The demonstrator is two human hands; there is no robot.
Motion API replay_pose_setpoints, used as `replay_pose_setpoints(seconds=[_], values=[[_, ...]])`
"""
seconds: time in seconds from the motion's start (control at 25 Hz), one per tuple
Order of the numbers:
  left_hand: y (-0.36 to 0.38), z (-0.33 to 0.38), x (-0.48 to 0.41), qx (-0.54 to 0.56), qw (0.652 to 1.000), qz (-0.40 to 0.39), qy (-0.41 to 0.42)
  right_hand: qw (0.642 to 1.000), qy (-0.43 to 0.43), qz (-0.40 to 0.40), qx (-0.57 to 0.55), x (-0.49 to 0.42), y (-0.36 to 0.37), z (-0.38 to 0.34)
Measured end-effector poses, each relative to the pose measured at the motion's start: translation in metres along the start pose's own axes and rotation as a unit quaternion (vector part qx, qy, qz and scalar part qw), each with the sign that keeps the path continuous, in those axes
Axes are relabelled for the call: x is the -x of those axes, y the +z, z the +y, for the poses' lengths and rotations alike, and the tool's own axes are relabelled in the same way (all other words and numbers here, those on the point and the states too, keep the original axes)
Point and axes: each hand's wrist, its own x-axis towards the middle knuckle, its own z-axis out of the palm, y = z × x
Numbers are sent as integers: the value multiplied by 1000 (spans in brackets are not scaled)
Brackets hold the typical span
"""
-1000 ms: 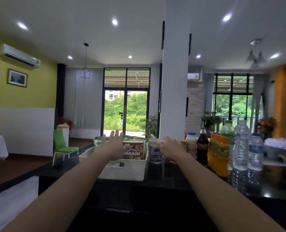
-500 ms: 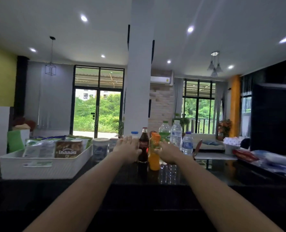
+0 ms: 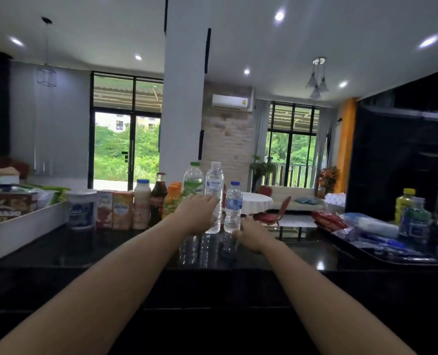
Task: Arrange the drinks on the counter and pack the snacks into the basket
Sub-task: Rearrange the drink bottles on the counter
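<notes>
On the black counter (image 3: 110, 242) the drinks stand in a row right of the white basket (image 3: 20, 231) holding snack packs: a white tub (image 3: 81, 211), two juice cartons (image 3: 114, 210), a milky bottle (image 3: 142, 203), a cola bottle (image 3: 159, 198), an orange bottle (image 3: 173, 198) and a green-label bottle (image 3: 193, 180). The left hand (image 3: 198, 213) wraps the tall water bottle (image 3: 214, 183), hiding its lower half. The right hand (image 3: 251, 235) touches the base of the small water bottle (image 3: 233, 206), though its grip seems loose and I cannot tell for sure; a cluttered tray (image 3: 366, 248) lies well apart at right.

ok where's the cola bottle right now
In the head view the cola bottle stands left of centre in the drinks row, between the white milky bottle and the orange juice bottle.
</notes>
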Motion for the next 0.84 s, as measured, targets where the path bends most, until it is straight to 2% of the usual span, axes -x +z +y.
replay_pose_setpoints(seconds=[0.16,0.24,0.36,0.44,0.72,0.84], values=[[3,-6,-43,-90,995,24,22,991,27,3,-133,-27,16,26],[5,-8,-68,-137,989,38,29,977,44,32,-208,-41,34,36],[6,-4,-105,-188,979,69,36,958,71,91,-261,-67,51,48],[12,-2,-131,-215,974,71,30,952,85,88,-280,-91,59,54],[42,16,-186,-213,977,-25,15,952,103,33,-285,-135,62,69],[37,15,-195,-203,978,-43,19,933,89,5,-348,-140,58,73]])
